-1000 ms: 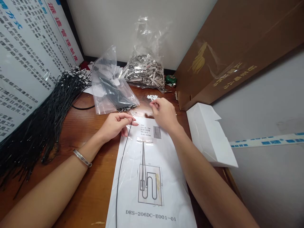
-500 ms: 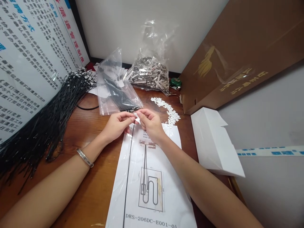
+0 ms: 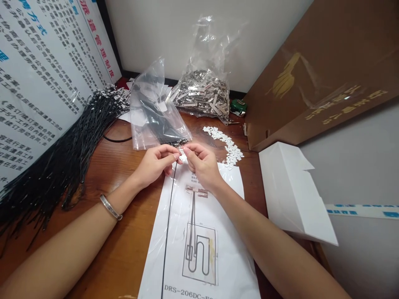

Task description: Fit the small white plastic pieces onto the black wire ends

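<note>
My left hand is closed in a pinch on the top end of a thin black wire, which runs down over a printed drawing sheet. Close beside it, my right hand pinches with thumb and forefinger at a small white piece by the wire's end. The fingers partly cover this piece, so I cannot tell whether it is joined to the wire. Just beyond both hands lies a clear plastic bag of black wires with metal tips.
Small white connector housings lie scattered to the right. Behind them stands a clear bag of flat metal strips, with a green tape measure beside it. A big bundle of black wires lies left; a white box and brown panel stand right.
The view has shifted slightly, so the surroundings appear farther right. My right fingertips have drawn a little away from my left ones, and more white shows between them.
</note>
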The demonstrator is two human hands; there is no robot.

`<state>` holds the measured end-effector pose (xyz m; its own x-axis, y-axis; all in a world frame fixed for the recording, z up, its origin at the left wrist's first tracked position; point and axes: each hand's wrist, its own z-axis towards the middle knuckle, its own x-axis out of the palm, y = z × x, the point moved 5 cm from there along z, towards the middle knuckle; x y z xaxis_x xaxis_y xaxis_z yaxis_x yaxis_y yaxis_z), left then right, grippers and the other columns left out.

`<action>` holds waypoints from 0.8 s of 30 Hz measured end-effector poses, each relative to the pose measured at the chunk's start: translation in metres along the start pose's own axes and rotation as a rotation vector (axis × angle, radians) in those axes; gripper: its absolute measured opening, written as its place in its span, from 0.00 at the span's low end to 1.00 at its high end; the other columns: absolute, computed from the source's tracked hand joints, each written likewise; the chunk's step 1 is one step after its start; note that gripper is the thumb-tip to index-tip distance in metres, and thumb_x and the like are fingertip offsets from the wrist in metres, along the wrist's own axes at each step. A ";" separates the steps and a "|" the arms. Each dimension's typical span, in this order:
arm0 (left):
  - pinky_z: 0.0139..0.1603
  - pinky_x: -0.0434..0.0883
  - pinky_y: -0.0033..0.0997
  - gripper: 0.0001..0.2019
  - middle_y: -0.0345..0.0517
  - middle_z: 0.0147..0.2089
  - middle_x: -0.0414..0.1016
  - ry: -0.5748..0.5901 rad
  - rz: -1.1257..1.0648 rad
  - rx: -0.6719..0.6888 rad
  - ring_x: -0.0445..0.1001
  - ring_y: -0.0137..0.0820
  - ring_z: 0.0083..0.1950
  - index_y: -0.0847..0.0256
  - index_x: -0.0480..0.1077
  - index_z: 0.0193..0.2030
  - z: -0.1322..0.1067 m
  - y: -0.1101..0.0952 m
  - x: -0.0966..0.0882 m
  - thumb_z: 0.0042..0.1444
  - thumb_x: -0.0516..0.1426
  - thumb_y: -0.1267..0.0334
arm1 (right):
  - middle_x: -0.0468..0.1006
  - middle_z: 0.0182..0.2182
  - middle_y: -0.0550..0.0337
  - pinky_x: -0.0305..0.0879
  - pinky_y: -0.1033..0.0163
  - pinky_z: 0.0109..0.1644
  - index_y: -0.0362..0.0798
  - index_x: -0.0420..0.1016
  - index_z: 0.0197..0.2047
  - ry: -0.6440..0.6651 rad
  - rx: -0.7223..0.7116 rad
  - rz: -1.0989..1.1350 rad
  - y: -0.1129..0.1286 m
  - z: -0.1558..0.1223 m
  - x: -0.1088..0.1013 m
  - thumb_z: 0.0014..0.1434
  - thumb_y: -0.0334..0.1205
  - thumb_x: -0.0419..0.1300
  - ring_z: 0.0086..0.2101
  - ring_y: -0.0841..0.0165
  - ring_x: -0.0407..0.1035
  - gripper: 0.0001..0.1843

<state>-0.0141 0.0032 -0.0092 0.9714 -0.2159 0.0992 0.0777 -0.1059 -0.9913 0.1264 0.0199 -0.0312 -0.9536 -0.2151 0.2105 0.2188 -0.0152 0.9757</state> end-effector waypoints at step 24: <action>0.19 0.66 0.22 0.20 0.39 0.28 0.76 -0.088 -0.030 0.008 0.66 0.20 0.19 0.65 0.73 0.34 0.001 0.000 -0.001 0.44 0.68 0.50 | 0.59 0.15 0.72 0.39 0.66 0.20 0.46 0.76 0.35 -0.049 0.009 -0.030 0.001 -0.003 0.000 0.52 0.53 0.69 0.17 0.79 0.46 0.18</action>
<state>-0.0148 0.0042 -0.0089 0.9845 -0.1263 0.1214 0.1087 -0.1029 -0.9887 0.1267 0.0173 -0.0305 -0.9688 -0.1667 0.1833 0.1879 -0.0121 0.9821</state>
